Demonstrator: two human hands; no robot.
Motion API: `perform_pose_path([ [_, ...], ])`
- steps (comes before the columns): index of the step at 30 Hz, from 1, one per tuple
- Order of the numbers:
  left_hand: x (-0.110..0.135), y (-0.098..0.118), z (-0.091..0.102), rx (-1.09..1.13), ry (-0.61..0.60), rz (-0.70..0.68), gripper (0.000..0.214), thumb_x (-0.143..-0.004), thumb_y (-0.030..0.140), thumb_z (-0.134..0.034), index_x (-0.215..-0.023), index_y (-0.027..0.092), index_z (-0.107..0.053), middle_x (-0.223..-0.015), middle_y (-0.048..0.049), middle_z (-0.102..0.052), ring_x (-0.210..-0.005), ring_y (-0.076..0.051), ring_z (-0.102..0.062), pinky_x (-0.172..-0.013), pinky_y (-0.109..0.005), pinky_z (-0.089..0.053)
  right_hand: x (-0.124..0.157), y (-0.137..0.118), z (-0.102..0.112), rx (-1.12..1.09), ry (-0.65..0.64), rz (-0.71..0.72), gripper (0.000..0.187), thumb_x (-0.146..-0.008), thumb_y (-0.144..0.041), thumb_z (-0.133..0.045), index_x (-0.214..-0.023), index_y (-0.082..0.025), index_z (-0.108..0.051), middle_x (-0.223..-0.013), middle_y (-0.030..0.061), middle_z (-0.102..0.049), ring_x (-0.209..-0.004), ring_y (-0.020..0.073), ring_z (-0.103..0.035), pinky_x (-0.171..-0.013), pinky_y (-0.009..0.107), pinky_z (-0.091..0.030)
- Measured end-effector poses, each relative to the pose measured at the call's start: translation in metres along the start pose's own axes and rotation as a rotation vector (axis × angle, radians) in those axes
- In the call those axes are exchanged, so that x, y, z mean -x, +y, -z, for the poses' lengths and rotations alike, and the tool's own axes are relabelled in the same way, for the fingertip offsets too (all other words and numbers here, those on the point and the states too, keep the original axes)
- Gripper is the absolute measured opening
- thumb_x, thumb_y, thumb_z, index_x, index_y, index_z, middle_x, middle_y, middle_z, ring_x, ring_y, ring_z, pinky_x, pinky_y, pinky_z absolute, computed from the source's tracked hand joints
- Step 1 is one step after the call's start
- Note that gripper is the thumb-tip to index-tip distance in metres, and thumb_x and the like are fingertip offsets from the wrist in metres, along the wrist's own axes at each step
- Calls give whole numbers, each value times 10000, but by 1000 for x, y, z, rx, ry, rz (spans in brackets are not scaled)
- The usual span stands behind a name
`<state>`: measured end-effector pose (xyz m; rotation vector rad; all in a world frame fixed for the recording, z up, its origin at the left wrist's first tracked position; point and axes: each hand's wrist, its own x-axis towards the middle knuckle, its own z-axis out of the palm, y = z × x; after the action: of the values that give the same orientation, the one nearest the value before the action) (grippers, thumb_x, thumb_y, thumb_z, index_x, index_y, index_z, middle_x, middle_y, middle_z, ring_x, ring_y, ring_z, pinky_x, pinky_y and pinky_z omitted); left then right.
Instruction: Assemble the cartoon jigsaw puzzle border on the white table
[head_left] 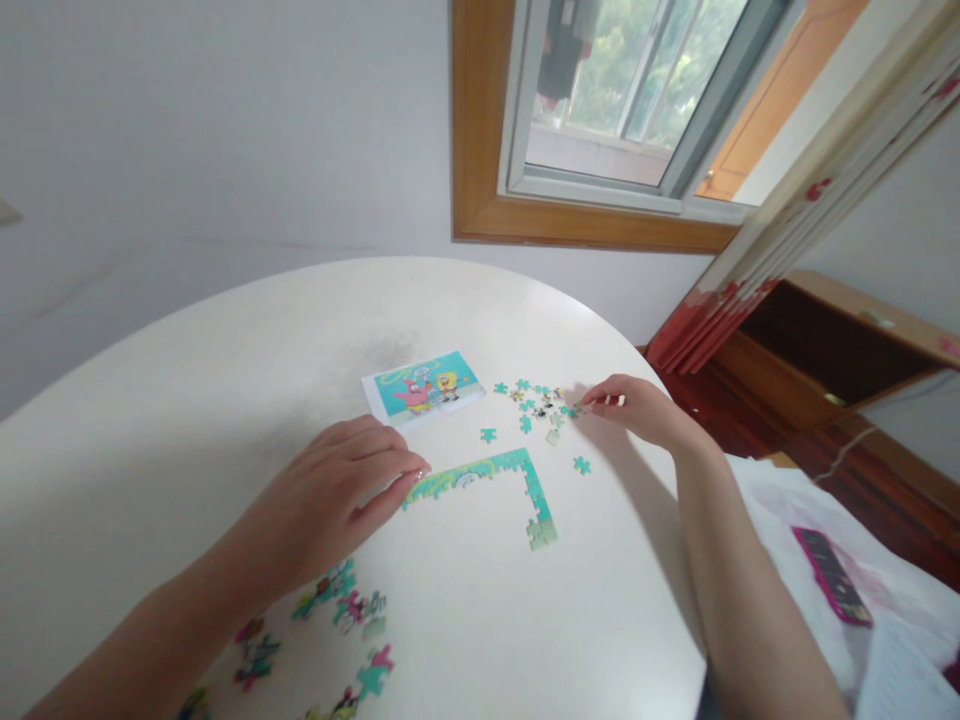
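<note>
A partly joined jigsaw puzzle forms a top edge and a right side on the table. My left hand lies over its left end, fingertips and thumb closed together there; whatever they pinch is hidden. To the right, my right hand closes its thumb and forefinger on a small pale puzzle piece at the edge of a pile of loose pieces. Behind the joined strip lies a picture sheet with cartoon figures. Two single pieces, a teal one and another teal one, lie apart from the pile.
More loose pieces are scattered at the near left, partly beneath my left forearm. The round white table reaches toward the wall and window. Beyond its right edge, a phone rests on white cloth.
</note>
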<state>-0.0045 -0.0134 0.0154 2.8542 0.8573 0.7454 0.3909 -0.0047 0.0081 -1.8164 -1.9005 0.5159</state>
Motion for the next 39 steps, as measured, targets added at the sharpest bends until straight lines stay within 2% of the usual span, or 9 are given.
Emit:
perform_pose_path([
  [4, 0, 0, -1, 22, -17, 0, 200, -980, 287, -501, -935, 229, -687, -889, -12, -691, -873, -192, -612, -842, -333, -456, 12, -10, 6, -48, -220, 27, 217, -764, -241, -606, -899, -222, -776, -832, 37, -687, -720, 171, -560, -679, 296, -427],
  [8, 1, -2, -2, 43, -22, 8, 213, -985, 298, -491, -948, 233, -691, -893, -15, -693, -882, -191, -613, -859, -337, -464, 18, -17, 8, -140, -493, 30, 202, -757, -264, -651, -925, -218, -753, -716, -5, -620, -654, 141, -509, -615, 262, -391],
  [11, 1, -4, -1, 35, -3, -6, 206, -985, 302, -498, -953, 228, -688, -888, -15, -694, -877, -189, -618, -856, -331, -467, 21, -18, 8, -180, -572, 48, 210, -736, -310, -717, -921, -212, -737, -698, -17, -576, -650, 134, -498, -598, 248, -386],
  [18, 1, -5, 1, 15, -10, -16, 203, -986, 273, -493, -947, 225, -687, -888, -23, -700, -872, -195, -624, -835, -328, -477, 21, -18, 6, -58, -588, 34, 150, -758, -329, -706, -864, -223, -716, -709, -16, -592, -642, 137, -513, -592, 258, -382],
  [26, 1, -4, 1, 15, -4, -37, 170, -980, 259, -517, -955, 209, -677, -894, -20, -695, -874, -188, -619, -845, -321, -468, 20, -16, 7, -99, -575, 45, 165, -753, -323, -700, -875, -214, -721, -709, -11, -590, -648, 142, -509, -595, 259, -385],
  [28, 1, -5, 1, 16, 0, -44, 161, -980, 258, -523, -964, 207, -675, -897, -20, -690, -877, -188, -615, -846, -320, -465, 20, -14, 7, -108, -537, 39, 146, -769, -295, -660, -874, -212, -717, -718, -7, -599, -650, 143, -505, -601, 263, -387],
  [34, 4, -7, 1, 20, -8, -41, 166, -993, 255, -506, -982, 208, -665, -904, -14, -680, -881, -185, -598, -841, -316, -448, 12, -4, 2, -8, -296, -33, 189, -763, -228, -581, -901, -215, -711, -706, -16, -573, -643, 145, -502, -626, 273, -385],
  [39, 3, -5, 2, 24, -20, -37, 164, -998, 256, -502, -986, 201, -656, -908, -15, -676, -886, -181, -592, -859, -318, -441, 7, -9, -2, -33, -244, 18, 232, -758, -201, -585, -950, -197, -716, -762, -4, -593, -710, 151, -544, -692, 272, -410],
])
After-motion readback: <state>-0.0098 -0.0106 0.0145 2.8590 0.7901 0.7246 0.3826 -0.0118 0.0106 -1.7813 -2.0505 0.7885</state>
